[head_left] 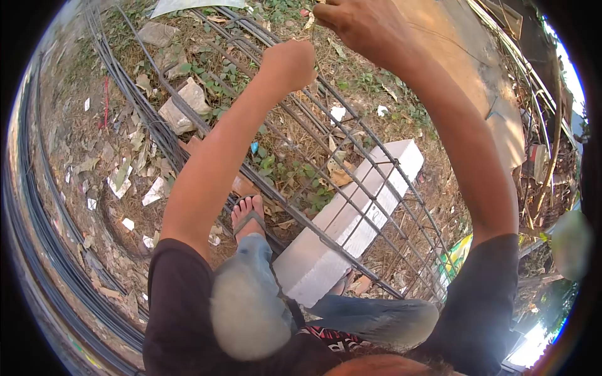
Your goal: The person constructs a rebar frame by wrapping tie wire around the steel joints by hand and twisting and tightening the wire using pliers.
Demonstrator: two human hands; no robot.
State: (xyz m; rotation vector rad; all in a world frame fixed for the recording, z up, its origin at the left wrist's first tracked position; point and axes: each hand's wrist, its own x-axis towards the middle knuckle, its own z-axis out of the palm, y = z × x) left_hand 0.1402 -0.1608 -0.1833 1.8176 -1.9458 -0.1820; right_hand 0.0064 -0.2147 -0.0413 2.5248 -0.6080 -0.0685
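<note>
My left hand (pixel 290 64) is a closed fist above a cage of steel reinforcing bars (pixel 395 161). What its fingers grip, if anything, is hidden. My right hand (pixel 357 25) is raised just beyond it near the top edge, fingers curled together; I cannot make out what they hold. The two hands are apart. The cage has long ribbed bars crossed by thinner stirrups and slants from upper left to lower right. A long white block (pixel 307 269) lies crosswise beneath its near end.
Long loose steel rods (pixel 56 294) curve along the left side. Another rod bundle (pixel 157 131) runs beside a broken stone (pixel 186 106). My sandalled foot (pixel 249 216) stands left of the block. A brown sheet (pixel 451 44) lies upper right, amid litter and weeds.
</note>
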